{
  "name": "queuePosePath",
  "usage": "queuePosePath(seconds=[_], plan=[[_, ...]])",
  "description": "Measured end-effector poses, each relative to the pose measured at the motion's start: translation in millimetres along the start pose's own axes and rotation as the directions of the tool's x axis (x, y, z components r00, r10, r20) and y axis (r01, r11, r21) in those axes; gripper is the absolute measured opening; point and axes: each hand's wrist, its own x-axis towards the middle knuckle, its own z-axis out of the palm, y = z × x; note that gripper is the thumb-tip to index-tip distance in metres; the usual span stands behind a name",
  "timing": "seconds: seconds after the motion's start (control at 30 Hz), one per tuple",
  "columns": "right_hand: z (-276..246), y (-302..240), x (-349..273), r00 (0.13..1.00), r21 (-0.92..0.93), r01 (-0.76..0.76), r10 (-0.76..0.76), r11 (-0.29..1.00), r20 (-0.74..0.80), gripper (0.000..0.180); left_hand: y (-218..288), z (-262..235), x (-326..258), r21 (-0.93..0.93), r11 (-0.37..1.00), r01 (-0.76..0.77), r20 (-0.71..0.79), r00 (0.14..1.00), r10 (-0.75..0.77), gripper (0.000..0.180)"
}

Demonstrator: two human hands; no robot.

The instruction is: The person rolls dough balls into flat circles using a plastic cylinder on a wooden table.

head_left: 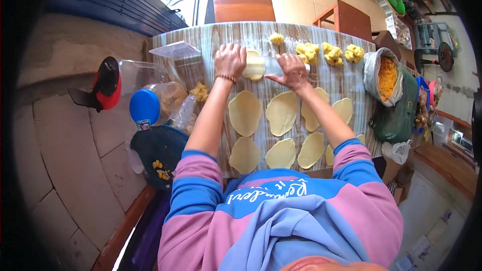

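Both my hands grip a pale, see-through roller [272, 66] lying crosswise near the far side of the table. My left hand [231, 62], with a beaded bracelet at the wrist, is closed over its left end. Around the right part my right hand [291, 72] is closed, and a white tip sticks out beyond it. Under the roller, between the hands, lies a small yellow dough piece [254, 77]. Closer to me are several flattened dough sheets [245, 113] in two rows, some partly covered by my right arm. Beyond the roller sits a small dough ball [276, 38].
Several dough clumps [333, 54] line the far right. A white bag of orange filling [387, 78] stands at the right edge by a green sack [401, 115]. On the left are a blue-lidded jar [145, 106], a clear plastic box [175, 49] and a dark tray [155, 145] with yellow scraps.
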Motion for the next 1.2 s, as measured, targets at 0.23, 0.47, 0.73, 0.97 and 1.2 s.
queuePosePath(seconds=[0.23, 0.47, 0.73, 0.97, 1.2], plan=[[-12, -43, -49, 0.998, -0.064, 0.035, -0.039, 0.997, -0.058, 0.073, 23, -32, -107, -0.056, 0.998, 0.017, -0.007, 1.000, -0.017, 0.038], [-53, -56, -69, 0.997, 0.146, -0.078, 0.074, 0.986, 0.031, 0.071, 19, -60, -99, -0.319, 0.947, -0.030, -0.015, 1.000, 0.026, 0.030], [-52, -109, -52, 0.758, 0.473, -0.652, 0.500, 0.592, 0.419, 0.064, 26, -22, 48, -0.320, 0.900, -0.295, 0.221, 0.901, 0.373, 0.037], [15, -142, -41, 0.720, 0.291, -0.694, 0.639, 0.659, 0.271, 0.091, 23, 3, 58, -0.211, 0.880, -0.425, 0.440, 0.763, 0.474, 0.043], [7, -172, -33, 0.860, 0.053, -0.504, 0.495, 0.862, 0.126, 0.094, -21, -13, 25, -0.210, 0.882, -0.421, 0.087, 0.891, 0.446, 0.021]])
